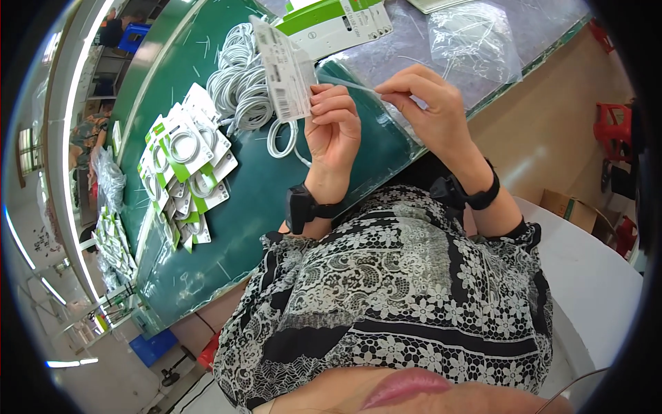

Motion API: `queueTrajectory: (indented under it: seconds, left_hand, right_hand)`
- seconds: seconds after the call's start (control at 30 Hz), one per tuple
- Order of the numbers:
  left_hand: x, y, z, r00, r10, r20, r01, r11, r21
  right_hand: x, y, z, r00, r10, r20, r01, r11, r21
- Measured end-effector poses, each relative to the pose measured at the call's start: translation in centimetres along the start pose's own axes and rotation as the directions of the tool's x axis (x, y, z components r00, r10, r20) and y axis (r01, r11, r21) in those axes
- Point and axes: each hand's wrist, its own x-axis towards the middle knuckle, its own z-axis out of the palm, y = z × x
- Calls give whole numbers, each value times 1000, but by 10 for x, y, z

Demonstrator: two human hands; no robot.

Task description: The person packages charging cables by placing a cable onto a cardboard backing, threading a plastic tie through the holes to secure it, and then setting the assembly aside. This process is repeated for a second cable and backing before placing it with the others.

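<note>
My left hand (334, 134) is closed on a white printed packaging card (281, 72), held upright above the green table. A small coil of white cable (271, 143) shows just below the card; whether it hangs from it or lies on the table, I cannot tell. From the card's edge a thin whitish strip (350, 84), like a cable tie, runs across to my right hand (431, 103). The fingertips of that hand pinch its end. Behind the card lies a heap of coiled white cables (238, 79).
Carded cables (185, 148) are piled on the green table (196, 279) at left. Green and white cards (338, 31) lie at the far side, near a clear plastic bag (476, 41). Red stools (612, 131) and a cardboard box (569, 207) stand on the floor at right.
</note>
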Motion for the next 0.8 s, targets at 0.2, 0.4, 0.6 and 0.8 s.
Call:
queueTrajectory:
  seconds: [0.2,0.4,0.6,0.8]
  left_hand:
    - [3,-13,12,989,-82,120,82,997,2]
    - [4,-16,11,970,-132,203,129,991,29]
    - [6,-19,15,966,-154,210,148,988,44]
    - [5,-17,13,962,-179,205,168,983,67]
  right_hand:
    - [2,-31,3,918,-395,23,388,888,-246]
    - [8,-40,-5,869,-490,71,487,818,-307]
    - [11,-36,-5,862,-502,72,496,804,-327]
    - [11,-36,-3,865,-495,79,493,810,-318]
